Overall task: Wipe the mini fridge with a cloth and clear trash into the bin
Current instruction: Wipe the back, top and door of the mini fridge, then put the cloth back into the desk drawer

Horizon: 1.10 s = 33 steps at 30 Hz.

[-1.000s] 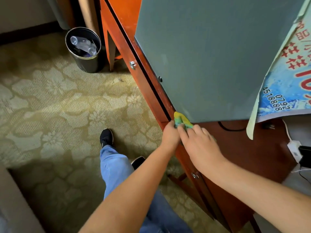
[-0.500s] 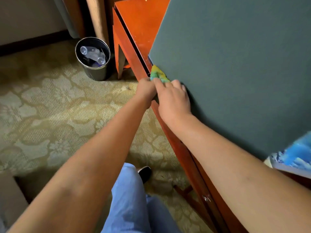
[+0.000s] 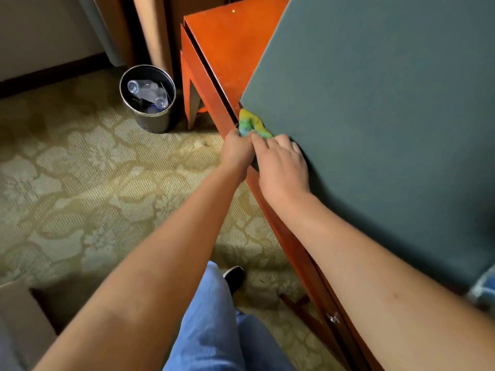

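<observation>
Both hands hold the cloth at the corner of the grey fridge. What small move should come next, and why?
Probably slide the cloth on along the fridge edge, away from the body. The left hand and right hand pinch it at the near corner, and the edge beyond it looks not yet reached. The bin can wait.

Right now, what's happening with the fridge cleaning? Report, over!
Left hand and right hand both grip the cloth at the fridge corner. Bin holds bottles. Nothing blocking.
</observation>
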Motion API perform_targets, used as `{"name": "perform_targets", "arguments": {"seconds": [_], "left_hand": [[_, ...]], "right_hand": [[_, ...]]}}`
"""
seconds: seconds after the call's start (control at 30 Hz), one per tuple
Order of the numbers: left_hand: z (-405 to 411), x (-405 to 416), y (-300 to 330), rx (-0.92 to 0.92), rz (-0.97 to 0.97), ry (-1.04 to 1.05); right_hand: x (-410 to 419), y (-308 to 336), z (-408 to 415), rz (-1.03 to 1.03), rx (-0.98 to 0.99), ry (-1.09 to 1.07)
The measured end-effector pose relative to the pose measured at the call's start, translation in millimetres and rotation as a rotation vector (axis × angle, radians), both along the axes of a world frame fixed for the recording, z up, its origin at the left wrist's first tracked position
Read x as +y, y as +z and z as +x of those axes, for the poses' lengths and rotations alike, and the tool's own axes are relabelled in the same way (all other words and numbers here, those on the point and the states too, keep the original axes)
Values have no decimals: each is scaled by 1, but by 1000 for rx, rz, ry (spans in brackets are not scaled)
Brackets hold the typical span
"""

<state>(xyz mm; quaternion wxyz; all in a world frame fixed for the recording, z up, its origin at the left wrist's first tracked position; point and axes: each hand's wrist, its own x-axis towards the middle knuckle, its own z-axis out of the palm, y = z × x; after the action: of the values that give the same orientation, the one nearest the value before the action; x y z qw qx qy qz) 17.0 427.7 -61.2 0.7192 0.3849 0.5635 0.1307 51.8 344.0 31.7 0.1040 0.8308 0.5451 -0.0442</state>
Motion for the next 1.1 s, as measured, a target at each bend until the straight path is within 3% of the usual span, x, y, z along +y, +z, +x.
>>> {"name": "perform_targets", "arguments": {"seconds": [0.17, 0.43, 0.7, 0.87, 1.0, 1.1], "left_hand": [[3, -60, 35, -11, 85, 18], [-4, -114, 128, -99, 283, -27], [-35, -183, 171, -65, 320, -139], [-57, -224, 154, -78, 125, -163], [-70, -246, 146, -165, -99, -246], [-76, -263, 139, -128, -267, -316]], "right_hand": [[-59, 43, 2, -21, 36, -6], [-133, 117, -2, 163, -18, -5], [-227, 129, -29, 206, 33, -8], [-286, 119, -43, 111, 412, -32], [-331, 110, -53, 302, 600, 6], [-374, 96, -66, 380, 664, -71]]}}
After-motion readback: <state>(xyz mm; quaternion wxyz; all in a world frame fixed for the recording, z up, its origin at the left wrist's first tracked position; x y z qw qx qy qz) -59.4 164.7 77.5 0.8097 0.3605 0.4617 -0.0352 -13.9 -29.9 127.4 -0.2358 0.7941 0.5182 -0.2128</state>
